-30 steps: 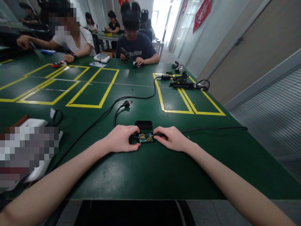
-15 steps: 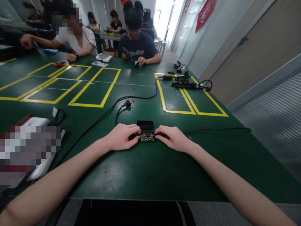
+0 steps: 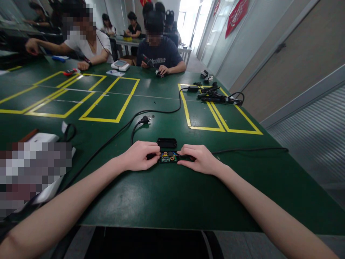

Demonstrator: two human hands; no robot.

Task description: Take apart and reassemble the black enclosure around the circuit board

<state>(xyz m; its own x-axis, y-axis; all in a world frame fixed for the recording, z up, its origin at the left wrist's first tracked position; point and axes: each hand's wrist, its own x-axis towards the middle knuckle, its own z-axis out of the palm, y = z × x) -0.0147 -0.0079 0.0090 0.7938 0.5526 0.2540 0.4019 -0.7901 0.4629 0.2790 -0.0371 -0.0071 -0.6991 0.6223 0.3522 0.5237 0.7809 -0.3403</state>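
Head view, room: beyond the case [image 3: 169, 163], a person in white [image 3: 101, 43] sits to the far left, a person in a dark shirt [image 3: 167, 55] straight across; more people sit behind. A red banner [image 3: 237, 18] hangs on the wall, far right.
Bench: dark green, glossy top [image 3: 129, 201] under the case; strips of yellow tape [image 3: 99, 119] mark out boxes beyond it, left and right.
Cords: a bundle of cables [image 3: 212, 98] lies far right of the case; a plug [image 3: 146, 121] sits beyond it, slightly left; a thin cord [image 3: 250, 149] runs off to the right.
Left hand: at the case's left end [image 3: 142, 155], thumb and fingers curled and grasping that end.
Right hand: at the right end [image 3: 201, 158], thumb and forefinger parted; whether it grips the end or the cord there, I cannot tell.
Case: directly between the hands, long axis left to right, from one to the other; both are at it, so neither is nearer.
Cover: black tray-like piece [image 3: 167, 143], just beyond the case, lying parallel.
Circuit board: green [image 3: 165, 159], inside the case, facing up, with coils and coloured wires showing.
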